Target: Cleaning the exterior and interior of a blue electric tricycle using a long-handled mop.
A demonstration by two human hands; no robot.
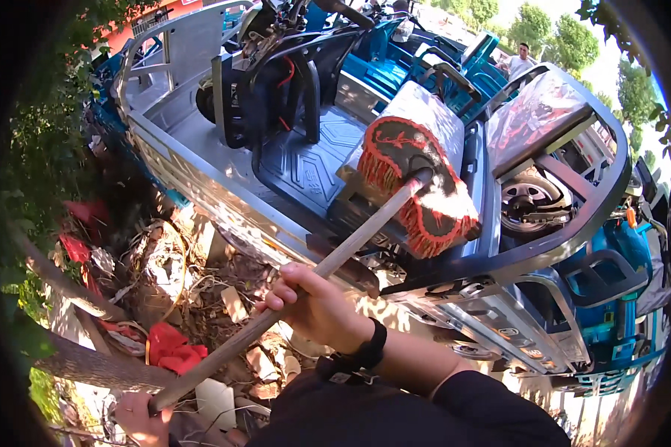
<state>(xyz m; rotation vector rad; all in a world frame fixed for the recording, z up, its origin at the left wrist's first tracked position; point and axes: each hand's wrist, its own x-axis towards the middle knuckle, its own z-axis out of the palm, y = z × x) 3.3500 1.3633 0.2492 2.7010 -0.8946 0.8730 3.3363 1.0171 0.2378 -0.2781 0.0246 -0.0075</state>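
Note:
My right hand (317,305) is wrapped around the middle of a long wooden handle. Lower down at the left, my left hand (140,419) is closed on the handle's near end. The handle belongs to a duster mop (423,179) with a wide black head, red markings and a red fringe. It reaches up and away from me to the right. The head lies against the plastic-covered seat (425,108) of a grey cargo tricycle (224,179), hiding part of the seat's front. Below the seat is the tricycle's patterned metal footwell floor (317,160).
A plastic-wrapped backrest (533,115) and dark metal frame stand right of the seat. Blue vehicles (611,261) are parked close by. Tree trunks (97,361), red cloth (173,349) and rubble lie at the left. A person (521,63) stands in the background.

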